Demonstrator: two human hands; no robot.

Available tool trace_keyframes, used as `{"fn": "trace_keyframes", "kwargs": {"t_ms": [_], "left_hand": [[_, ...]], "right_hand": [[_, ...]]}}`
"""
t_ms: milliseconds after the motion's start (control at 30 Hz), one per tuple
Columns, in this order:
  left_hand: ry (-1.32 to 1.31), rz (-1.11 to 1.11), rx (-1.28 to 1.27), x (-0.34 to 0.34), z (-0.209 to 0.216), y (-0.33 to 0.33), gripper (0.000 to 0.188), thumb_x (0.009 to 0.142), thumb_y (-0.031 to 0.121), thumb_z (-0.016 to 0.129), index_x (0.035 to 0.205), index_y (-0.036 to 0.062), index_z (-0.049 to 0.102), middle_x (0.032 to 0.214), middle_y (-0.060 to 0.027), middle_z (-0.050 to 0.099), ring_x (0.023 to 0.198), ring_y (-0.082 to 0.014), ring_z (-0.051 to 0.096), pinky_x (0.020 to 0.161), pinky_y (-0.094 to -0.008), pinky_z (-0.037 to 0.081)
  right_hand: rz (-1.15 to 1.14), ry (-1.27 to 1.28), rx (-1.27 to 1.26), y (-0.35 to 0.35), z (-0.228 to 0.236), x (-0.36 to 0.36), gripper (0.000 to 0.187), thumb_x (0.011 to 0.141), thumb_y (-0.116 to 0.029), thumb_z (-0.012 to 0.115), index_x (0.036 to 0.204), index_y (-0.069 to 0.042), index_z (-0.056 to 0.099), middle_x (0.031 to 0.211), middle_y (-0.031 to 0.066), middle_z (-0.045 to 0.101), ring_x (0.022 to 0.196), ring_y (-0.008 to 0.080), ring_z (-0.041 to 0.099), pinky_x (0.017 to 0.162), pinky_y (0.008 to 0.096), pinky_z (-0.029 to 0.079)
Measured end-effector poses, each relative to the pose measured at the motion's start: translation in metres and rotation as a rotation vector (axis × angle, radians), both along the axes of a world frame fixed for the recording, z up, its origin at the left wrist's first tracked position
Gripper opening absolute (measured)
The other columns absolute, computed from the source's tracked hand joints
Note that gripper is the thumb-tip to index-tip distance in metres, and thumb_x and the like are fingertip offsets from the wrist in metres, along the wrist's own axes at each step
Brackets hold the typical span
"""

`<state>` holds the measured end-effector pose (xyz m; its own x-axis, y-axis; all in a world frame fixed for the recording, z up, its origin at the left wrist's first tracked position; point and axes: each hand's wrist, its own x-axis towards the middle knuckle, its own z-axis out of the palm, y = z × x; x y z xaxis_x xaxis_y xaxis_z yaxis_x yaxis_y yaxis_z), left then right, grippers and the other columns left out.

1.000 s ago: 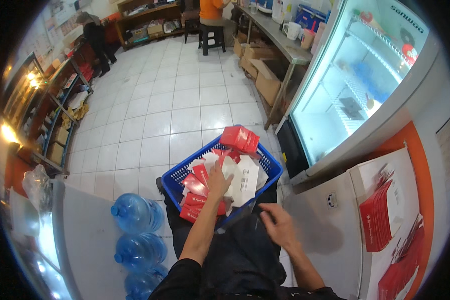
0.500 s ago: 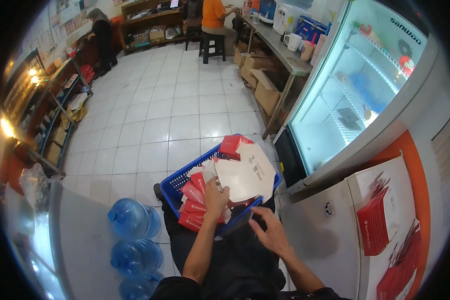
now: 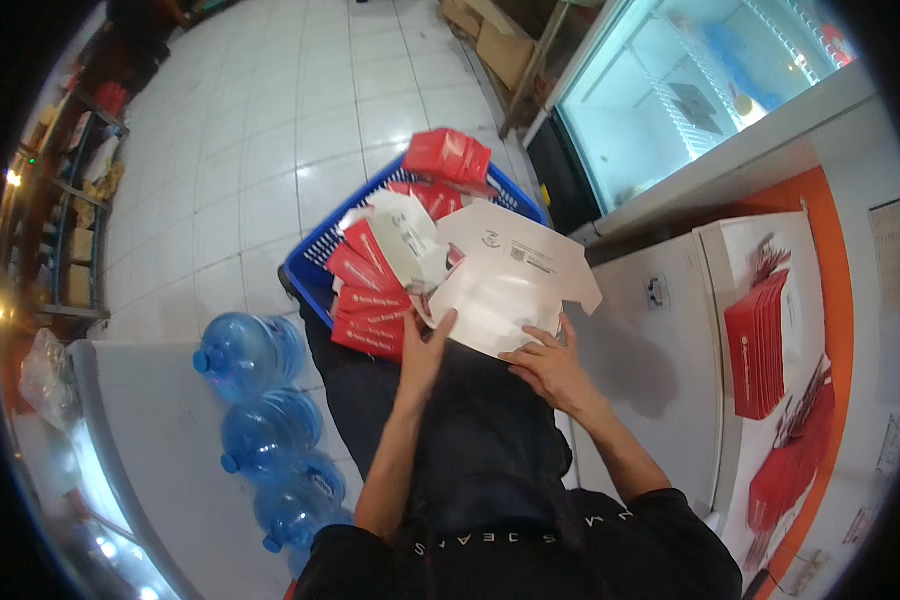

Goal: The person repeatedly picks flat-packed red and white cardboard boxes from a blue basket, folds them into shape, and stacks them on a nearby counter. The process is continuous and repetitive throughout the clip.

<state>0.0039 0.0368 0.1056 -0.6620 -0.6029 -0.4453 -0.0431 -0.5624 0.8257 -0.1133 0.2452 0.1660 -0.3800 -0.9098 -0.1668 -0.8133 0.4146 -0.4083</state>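
An unfolded paper food box [image 3: 495, 290], white inside, lies open over the right part of a blue plastic basket [image 3: 304, 284] on my lap. My left hand [image 3: 426, 355] grips its near left edge, thumb against the card. On the near right edge, my right hand [image 3: 555, 370] has its fingers curled on the card. Several red cartons [image 3: 370, 318] fan out in the basket left of my left hand. Behind them is a white-sided carton piece [image 3: 402, 235]. Red boxes [image 3: 448, 157] are stacked at the basket's far corner.
Large blue water bottles [image 3: 255, 355] line up on the floor to my left, beside a pale grey cabinet [image 3: 160, 440]. A lit glass-door fridge [image 3: 660, 110] stands ahead right. Stacked red cartons [image 3: 756, 350] sit on a white unit [image 3: 650, 400] at my right.
The view has tilted down. My right hand, apart from the card before, now touches its near edge. My left hand has shifted to the near left edge, and the box lies turned and flatter.
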Motion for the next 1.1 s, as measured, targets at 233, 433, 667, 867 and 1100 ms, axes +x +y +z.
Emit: {"fn": "trace_keyframes", "kwargs": {"t_ms": [233, 433, 667, 867, 1100], "left_hand": [[0.106, -0.458, 0.213, 0.018, 0.005, 0.001, 0.071, 0.105, 0.05, 0.054, 0.159, 0.0057, 0.039, 0.166, -0.0112, 0.036, 0.129, -0.0283, 0.059, 0.1, -0.0462, 0.055], [0.159, -0.639, 0.015, 0.0, 0.014, 0.039, 0.036, 0.102, 0.014, 0.067, 0.135, -0.0007, 0.063, 0.144, -0.0085, 0.052, 0.117, -0.0232, 0.066, 0.089, -0.0401, 0.063], [0.207, -0.579, -0.774, -0.016, 0.042, 0.028, 0.033, 0.099, 0.002, 0.064, 0.132, 0.0061, 0.066, 0.149, -0.012, 0.053, 0.128, -0.028, 0.059, 0.105, -0.0376, 0.053], [0.261, -0.856, -1.373, -0.037, 0.021, 0.026, 0.022, 0.093, 0.023, 0.071, 0.112, 0.0112, 0.073, 0.118, -0.0059, 0.072, 0.105, -0.0282, 0.06, 0.096, -0.0421, 0.048], [0.256, -0.921, -1.335, -0.058, 0.027, 0.037, 0.012, 0.094, 0.017, 0.066, 0.095, 0.0095, 0.076, 0.086, -0.0118, 0.072, 0.095, -0.0308, 0.067, 0.092, -0.0463, 0.046]], "right_hand": [[-0.016, -0.03, 0.163, 0.068, 0.016, -0.02, 0.032, 0.092, -0.018, 0.075, 0.122, -0.028, 0.072, 0.121, -0.0031, 0.072, 0.149, 0.0263, 0.043, 0.124, 0.072, -0.001], [-0.266, -0.24, -0.097, 0.033, 0.022, 0.006, 0.035, 0.101, -0.019, 0.065, 0.134, -0.01, 0.058, 0.123, 0.0103, 0.069, 0.137, 0.0308, 0.053, 0.126, 0.0632, 0.003], [-0.322, -0.312, -0.258, 0.041, 0.01, 0.011, 0.013, 0.103, -0.018, 0.063, 0.109, -0.009, 0.07, 0.104, 0.0037, 0.07, 0.116, 0.0251, 0.064, 0.127, 0.0594, 0.007], [-0.338, -0.271, -0.271, 0.063, 0.012, 0.0, 0.012, 0.1, -0.017, 0.067, 0.111, -0.012, 0.069, 0.108, 0.003, 0.07, 0.122, 0.0248, 0.061, 0.125, 0.0631, 0.009], [-0.551, 0.004, -0.273, 0.059, 0.018, 0.013, 0.019, 0.097, -0.022, 0.073, 0.107, -0.006, 0.07, 0.096, 0.0051, 0.073, 0.091, 0.0216, 0.071, 0.126, 0.0637, 0.014]]}}
